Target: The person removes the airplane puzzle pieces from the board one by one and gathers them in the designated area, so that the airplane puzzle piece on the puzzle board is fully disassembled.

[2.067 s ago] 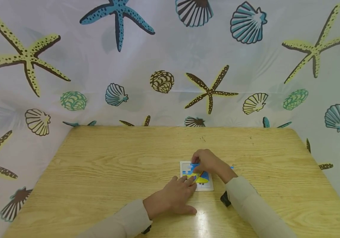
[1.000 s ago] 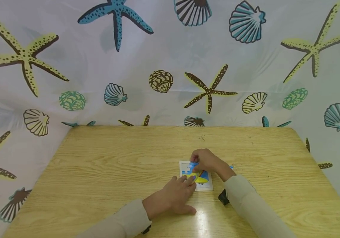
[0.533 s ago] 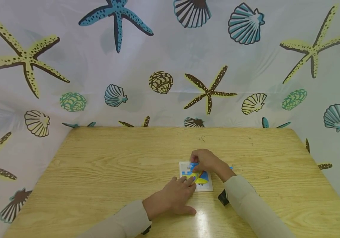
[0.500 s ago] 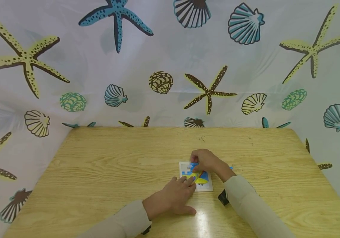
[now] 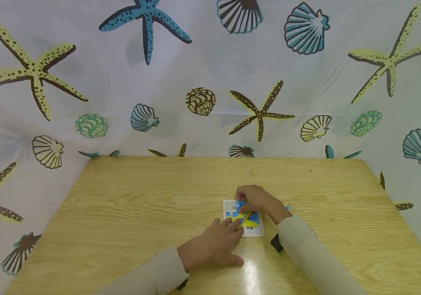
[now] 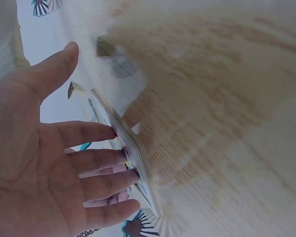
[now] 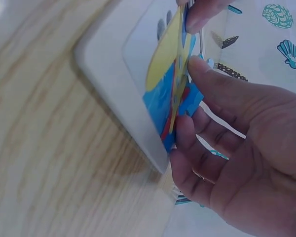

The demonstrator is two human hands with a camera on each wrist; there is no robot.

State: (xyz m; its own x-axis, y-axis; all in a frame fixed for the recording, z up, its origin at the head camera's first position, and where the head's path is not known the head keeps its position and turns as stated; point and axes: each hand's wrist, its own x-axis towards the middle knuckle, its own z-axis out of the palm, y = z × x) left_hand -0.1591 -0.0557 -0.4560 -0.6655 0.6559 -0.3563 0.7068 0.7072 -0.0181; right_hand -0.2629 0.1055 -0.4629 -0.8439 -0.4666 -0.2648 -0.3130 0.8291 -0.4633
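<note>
A small jigsaw puzzle in a white frame [image 5: 253, 234] lies on the table, its picture yellow and blue. My left hand [image 5: 219, 242] rests its outstretched fingertips on the near left part of the puzzle; in the left wrist view the fingers [image 6: 101, 160] are straight and reach the puzzle's surface. From the far right side my right hand [image 5: 260, 200] pinches a blue jigsaw piece [image 7: 191, 102] between thumb and fingers, over the upper part of the picture. The piece's lower edge is partly hidden by the fingers. A grey patch with jigsaw outlines shows at the frame's top left.
The wooden table [image 5: 151, 192] extends around the puzzle on all sides. A bit of blue [image 5: 287, 207], perhaps a loose piece, shows just behind the right wrist. A curtain [image 5: 173, 73] printed with shells and starfish hangs along the back and sides.
The blue piece in my right fingertips has shifted and tilted slightly over the same spot. My left hand stays in place on the puzzle.
</note>
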